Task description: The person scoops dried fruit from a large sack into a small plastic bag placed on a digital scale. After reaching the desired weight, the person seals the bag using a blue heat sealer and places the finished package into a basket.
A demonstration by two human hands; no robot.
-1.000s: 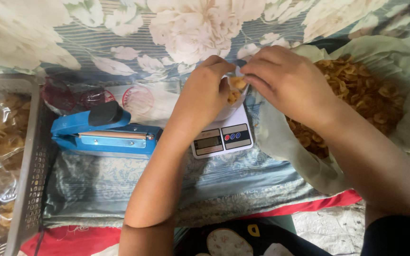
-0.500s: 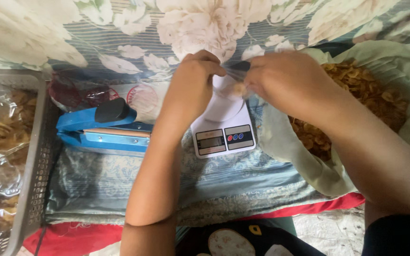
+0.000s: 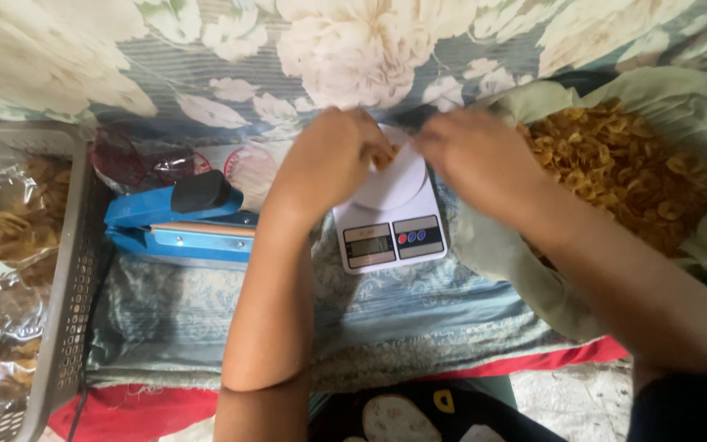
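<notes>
While our left hand (image 3: 333,160) and right hand (image 3: 472,160) pinch a small clear bag of chips (image 3: 385,155) between narrowed fingers just above the kitchen scale (image 3: 390,221), we judge weighing underway, sealing on the blue heat sealer (image 3: 182,225) left.

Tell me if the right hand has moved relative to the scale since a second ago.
No. The right hand stays at the upper right of the scale, beside the left hand.

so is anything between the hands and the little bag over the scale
Nothing visible. Both the left hand and right hand are already at the small bag of chips, right above the scale; how they grip it is too blurred to tell.
</notes>
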